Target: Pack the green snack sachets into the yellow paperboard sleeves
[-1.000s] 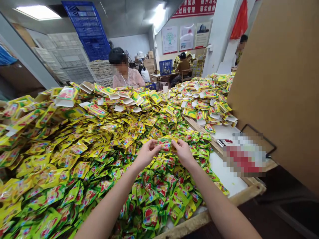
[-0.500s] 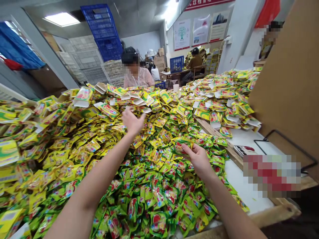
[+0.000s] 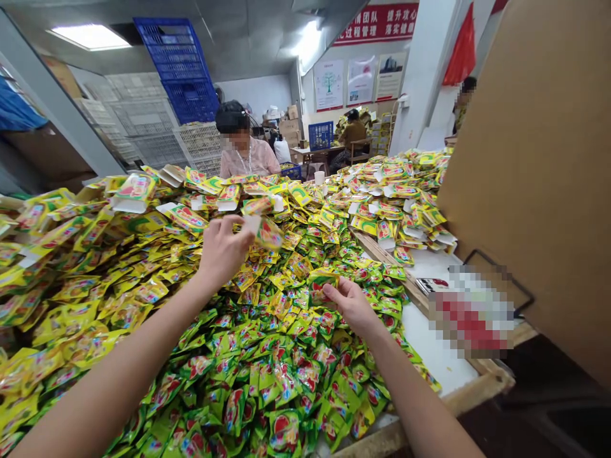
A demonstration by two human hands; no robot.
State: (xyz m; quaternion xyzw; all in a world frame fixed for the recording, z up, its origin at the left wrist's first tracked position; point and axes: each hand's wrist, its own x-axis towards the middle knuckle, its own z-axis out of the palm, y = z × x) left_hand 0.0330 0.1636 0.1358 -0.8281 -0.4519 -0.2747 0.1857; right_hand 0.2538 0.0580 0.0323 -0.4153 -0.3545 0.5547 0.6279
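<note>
My left hand (image 3: pixel 224 249) is closed on the end of a small yellow carton (image 3: pixel 267 233), whose white flap shows beside my fingers; the carton is slightly blurred. Lower and to the right, my right hand (image 3: pixel 354 305) pinches a green and yellow candy packet (image 3: pixel 323 287) between thumb and fingers. Beneath both hands spreads a deep heap of shiny packets, green packets (image 3: pixel 281 375) in front and yellow packets (image 3: pixel 143 292) to the left. Along the far side lie many small cartons (image 3: pixel 184 216), several with white end flaps sticking open.
A wooden rail (image 3: pixel 382 251) edges the heap on the right. Beyond it, a phone (image 3: pixel 429 286) and a black wire frame (image 3: pixel 522 289) lie by a large brown board (image 3: pixel 534 172). A person (image 3: pixel 248 152) sits across the heap; another person (image 3: pixel 354 137) sits farther back. Blue crates (image 3: pixel 176 63) are stacked behind.
My left hand, open over the far cartons before, has taken hold of a carton and drawn it back. My right hand still holds its packet. The view has shifted right.
</note>
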